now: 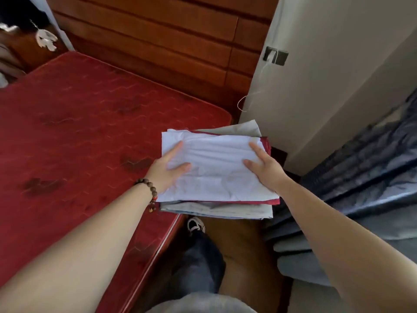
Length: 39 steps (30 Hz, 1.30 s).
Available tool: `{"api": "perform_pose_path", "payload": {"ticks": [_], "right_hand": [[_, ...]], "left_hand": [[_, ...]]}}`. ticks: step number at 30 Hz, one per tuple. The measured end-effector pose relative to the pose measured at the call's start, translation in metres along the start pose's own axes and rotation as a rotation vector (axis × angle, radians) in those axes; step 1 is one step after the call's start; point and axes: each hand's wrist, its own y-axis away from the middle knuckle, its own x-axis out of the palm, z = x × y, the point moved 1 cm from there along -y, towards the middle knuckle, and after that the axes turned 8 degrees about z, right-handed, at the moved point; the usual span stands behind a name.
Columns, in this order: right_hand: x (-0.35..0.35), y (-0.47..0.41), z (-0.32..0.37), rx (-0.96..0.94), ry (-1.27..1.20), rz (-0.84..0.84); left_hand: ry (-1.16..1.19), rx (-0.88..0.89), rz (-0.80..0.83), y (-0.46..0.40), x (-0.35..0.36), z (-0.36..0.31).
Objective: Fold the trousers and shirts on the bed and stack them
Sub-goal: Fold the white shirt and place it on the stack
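Note:
A stack of folded clothes (216, 175) hangs partly past the near right corner of the red mattress (79, 132). Its top piece is a pale white shirt, with a dark red garment (274, 201) under it and a light grey one (216, 210) at the bottom. My left hand (165, 171) grips the stack's left side, with thumb and forefinger on top of the shirt. My right hand (262, 168) grips the right side in the same way. The other fingers of both hands are hidden under the cloth.
A wooden headboard (158, 41) runs behind the bed. A white wall with a socket (276, 55) and a dangling cable stands to the right. A blue-grey quilt (365, 168) lies at the right, and my leg and shoe (195, 224) are on the wooden floor below.

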Motion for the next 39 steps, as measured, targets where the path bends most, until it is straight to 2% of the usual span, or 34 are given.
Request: {"api": "perform_pose_path", "payload": {"ticks": [4, 11, 17, 23, 30, 39], "right_hand": [[-0.018, -0.100, 0.030, -0.006, 0.048, 0.072], [-0.058, -0.231, 0.074, -0.151, 0.008, 0.217], [-0.076, -0.334, 0.089, -0.199, 0.052, 0.363], [-0.082, -0.453, 0.079, -0.263, 0.278, 0.512], [-0.087, -0.561, 0.053, -0.317, 0.334, 0.735], [-0.075, -0.696, 0.016, -0.323, 0.558, 0.838]], "left_hand": [[-0.035, -0.060, -0.086, -0.080, -0.027, 0.003], [-0.103, -0.178, -0.168, -0.188, -0.059, -0.002], [0.013, -0.337, -0.287, -0.240, -0.054, 0.010], [0.117, -0.487, -0.485, -0.295, -0.018, 0.022], [0.229, -0.618, -0.654, -0.358, 0.054, 0.044], [0.284, -0.728, -0.855, -0.468, 0.119, 0.103]]}}
